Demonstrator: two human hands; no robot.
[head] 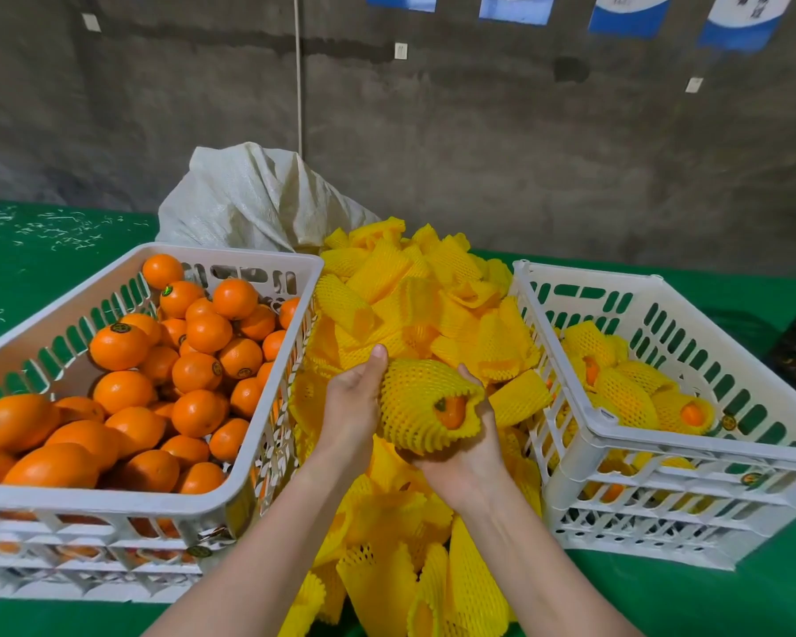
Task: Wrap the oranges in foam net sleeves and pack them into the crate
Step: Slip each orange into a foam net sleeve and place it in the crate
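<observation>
Centrally, grips one orange (451,415) in both hands, with a yellow sleeve (421,397) stretched around it and bare peel showing only at the near open end. Curls the left hand (350,406) against the sleeve's left side, thumb pointing up along it. Cups the right hand (467,457) underneath, fingers wrapped round the far right side. Holds the fruit above a pile (400,287) of loose sleeves, between two white crates. Shows bare oranges (198,374) heaped in the left crate (125,501), just beside the left forearm. Shows several wrapped oranges (626,397) lying in the right crate (690,443). Beyond the pile, a pale sack (249,200); beneath all, a green table (685,604)
</observation>
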